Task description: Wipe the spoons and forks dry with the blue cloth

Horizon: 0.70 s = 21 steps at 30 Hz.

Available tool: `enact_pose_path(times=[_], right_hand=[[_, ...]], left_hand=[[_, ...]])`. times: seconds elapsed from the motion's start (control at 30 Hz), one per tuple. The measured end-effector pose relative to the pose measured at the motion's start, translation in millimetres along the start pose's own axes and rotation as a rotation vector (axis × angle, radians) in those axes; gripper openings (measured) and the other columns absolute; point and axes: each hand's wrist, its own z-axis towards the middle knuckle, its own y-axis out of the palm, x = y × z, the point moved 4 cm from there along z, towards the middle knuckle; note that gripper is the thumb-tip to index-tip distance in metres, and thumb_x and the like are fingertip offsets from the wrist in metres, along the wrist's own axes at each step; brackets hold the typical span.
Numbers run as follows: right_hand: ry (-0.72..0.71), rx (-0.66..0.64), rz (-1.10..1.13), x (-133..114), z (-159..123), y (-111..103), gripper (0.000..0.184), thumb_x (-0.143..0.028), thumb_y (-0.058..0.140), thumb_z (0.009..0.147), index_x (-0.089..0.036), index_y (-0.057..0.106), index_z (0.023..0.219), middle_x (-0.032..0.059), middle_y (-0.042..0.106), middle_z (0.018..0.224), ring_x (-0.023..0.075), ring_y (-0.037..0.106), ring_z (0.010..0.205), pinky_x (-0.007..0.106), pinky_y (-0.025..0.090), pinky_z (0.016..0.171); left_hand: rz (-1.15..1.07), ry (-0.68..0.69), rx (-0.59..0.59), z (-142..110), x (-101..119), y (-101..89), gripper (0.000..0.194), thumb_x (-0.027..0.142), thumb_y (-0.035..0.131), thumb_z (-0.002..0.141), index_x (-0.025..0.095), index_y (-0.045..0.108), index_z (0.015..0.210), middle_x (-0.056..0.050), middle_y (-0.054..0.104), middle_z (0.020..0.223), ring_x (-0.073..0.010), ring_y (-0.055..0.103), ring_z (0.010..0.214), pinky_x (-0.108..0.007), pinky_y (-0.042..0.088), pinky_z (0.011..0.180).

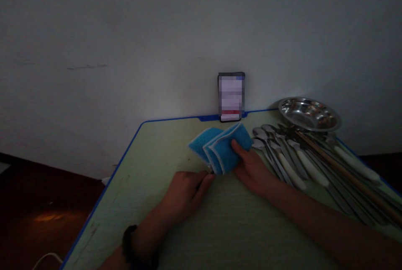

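A folded blue cloth (220,146) with a pale edge stands partly raised above the pale green table (150,152). My right hand (253,169) is closed on it, the thumb lying over the cloth's right side. My left hand (186,192), fingers curled, pinches something small and metallic at the cloth's lower corner; it looks like the end of a utensil wrapped in the cloth. A dark band sits on my left wrist.
Several spoons and knives with white handles (292,163) lie in a row on the right, along with wooden chopsticks (342,169). A steel bowl (309,113) stands at the back right. A phone (231,96) leans on the wall. The table's blue left edge drops to dark floor.
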Motion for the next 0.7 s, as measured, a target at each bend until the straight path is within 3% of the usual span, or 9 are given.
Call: enact_pose_path(times=[0.27, 0.37, 0.5, 0.7], right_hand=[[-0.003, 0.248, 0.119, -1, 7, -10, 0.02, -0.029, 0.057, 0.08, -0.02, 0.058, 0.099, 0.0033, 0.067, 0.101, 0.0185, 0.059, 0.1, 0.037, 0.049, 0.088], [-0.016, 0.293, 0.169, -1, 9, -12, 0.018, -0.028, 0.053, 0.083, -0.02, 0.058, 0.098, 0.003, 0.066, 0.104, 0.0179, 0.059, 0.102, 0.035, 0.049, 0.088], [-0.03, 0.279, 0.164, -3, 9, -12, 0.021, -0.03, 0.056, 0.081, -0.02, 0.059, 0.099, 0.0035, 0.065, 0.108, 0.0185, 0.058, 0.104, 0.034, 0.049, 0.088], [-0.041, 0.136, 0.021, -5, 4, -4, 0.036, -0.032, 0.066, 0.072, -0.022, 0.058, 0.105, 0.002, 0.066, 0.104, 0.0191, 0.057, 0.104, 0.034, 0.047, 0.09]], left_hand=[[-0.098, 0.03, 0.016, -4, 2, -3.5, 0.03, 0.029, 0.036, 0.088, 0.017, 0.043, 0.062, 0.004, 0.042, 0.052, -0.0095, 0.044, 0.048, -0.022, 0.031, 0.05], [-0.19, -0.025, 0.065, -5, -2, -7.4, 0.029, 0.03, 0.036, 0.088, 0.017, 0.042, 0.063, 0.005, 0.04, 0.053, -0.0092, 0.043, 0.048, -0.022, 0.031, 0.048], [-0.285, -0.102, 0.109, -3, -9, -9.4, 0.034, 0.034, 0.031, 0.09, 0.018, 0.041, 0.062, 0.005, 0.039, 0.053, -0.009, 0.042, 0.048, -0.021, 0.031, 0.047], [-0.275, -0.081, 0.03, -3, -6, -5.5, 0.033, 0.034, 0.033, 0.09, 0.017, 0.043, 0.064, 0.005, 0.039, 0.054, -0.0085, 0.041, 0.048, -0.021, 0.03, 0.047]])
